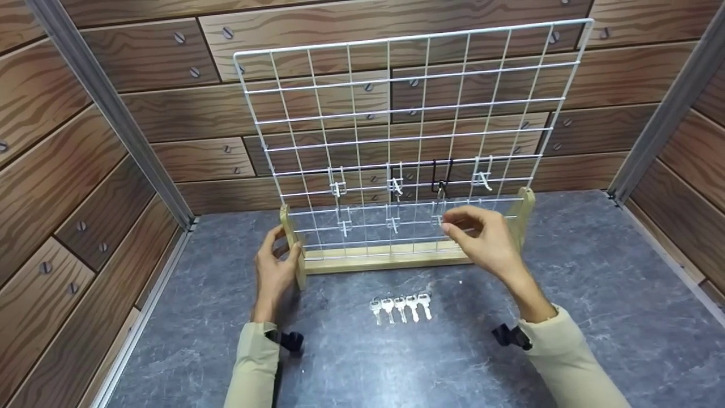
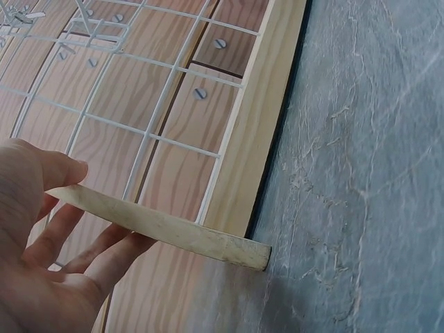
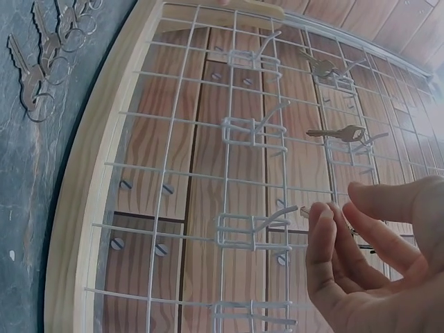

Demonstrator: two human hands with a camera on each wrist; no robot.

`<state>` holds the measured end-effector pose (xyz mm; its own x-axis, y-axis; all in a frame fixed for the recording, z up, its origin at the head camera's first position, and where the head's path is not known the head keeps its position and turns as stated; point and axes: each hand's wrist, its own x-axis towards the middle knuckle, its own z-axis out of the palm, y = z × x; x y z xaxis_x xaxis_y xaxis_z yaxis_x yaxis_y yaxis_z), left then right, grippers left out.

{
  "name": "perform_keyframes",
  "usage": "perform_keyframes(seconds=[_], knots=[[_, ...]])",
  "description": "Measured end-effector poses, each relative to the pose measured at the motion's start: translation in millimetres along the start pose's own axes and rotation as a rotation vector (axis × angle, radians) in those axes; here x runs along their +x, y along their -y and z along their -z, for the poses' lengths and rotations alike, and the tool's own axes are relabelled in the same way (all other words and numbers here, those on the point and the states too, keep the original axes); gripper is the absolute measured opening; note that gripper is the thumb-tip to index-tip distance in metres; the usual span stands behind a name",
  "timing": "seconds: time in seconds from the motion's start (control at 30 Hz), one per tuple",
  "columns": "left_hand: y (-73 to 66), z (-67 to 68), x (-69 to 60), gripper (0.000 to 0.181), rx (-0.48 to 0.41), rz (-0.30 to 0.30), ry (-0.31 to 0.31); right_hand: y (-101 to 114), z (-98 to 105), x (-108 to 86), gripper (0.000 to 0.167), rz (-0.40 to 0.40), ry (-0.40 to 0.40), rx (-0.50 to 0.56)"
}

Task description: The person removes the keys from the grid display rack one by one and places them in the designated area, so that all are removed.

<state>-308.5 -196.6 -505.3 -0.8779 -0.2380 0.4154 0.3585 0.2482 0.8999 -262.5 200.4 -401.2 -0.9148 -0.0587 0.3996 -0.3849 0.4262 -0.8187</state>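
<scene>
My left hand (image 1: pixel 276 269) (image 2: pixel 48 243) grips the wooden side post (image 2: pixel 166 229) of a white wire grid rack (image 1: pixel 388 113), thumb on one side and fingers on the other. My right hand (image 1: pixel 490 241) (image 3: pixel 388 250) is at the front of the grid, just below a black hook (image 1: pixel 442 184), fingers bent and thumb near the index finger. A key (image 3: pixel 304 211) shows partly behind these fingers; no grip on it is visible. Two other keys (image 3: pixel 336 133) (image 3: pixel 322 67) hang from upper white hooks. Several keys (image 1: pixel 400 306) (image 3: pixel 29 80) lie in a row on the table.
More white hooks (image 1: pixel 481 179) (image 1: pixel 392 224) stick out from the grid, upper right and in a lower row. The rack's wooden base (image 1: pixel 385 262) rests on the grey table (image 1: pixel 362 362). Wood-patterned walls (image 1: pixel 187 113) stand behind and at both sides.
</scene>
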Motion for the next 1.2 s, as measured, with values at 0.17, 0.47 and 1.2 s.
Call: perform_keyframes(seconds=[0.17,0.47,1.2], knots=[[-0.2,0.3,-0.3,0.048,0.013,0.001,0.002,4,-2,2.8,0.022,-0.015,-0.054,0.041],[0.3,-0.1,-0.6,0.048,0.028,-0.015,-0.002,3,-11,7.4,0.017,0.008,-0.139,0.097],[-0.9,-0.4,-1.3,0.048,-0.002,-0.015,-0.009,-9,-36,29.7,0.014,0.093,-0.474,0.236]])
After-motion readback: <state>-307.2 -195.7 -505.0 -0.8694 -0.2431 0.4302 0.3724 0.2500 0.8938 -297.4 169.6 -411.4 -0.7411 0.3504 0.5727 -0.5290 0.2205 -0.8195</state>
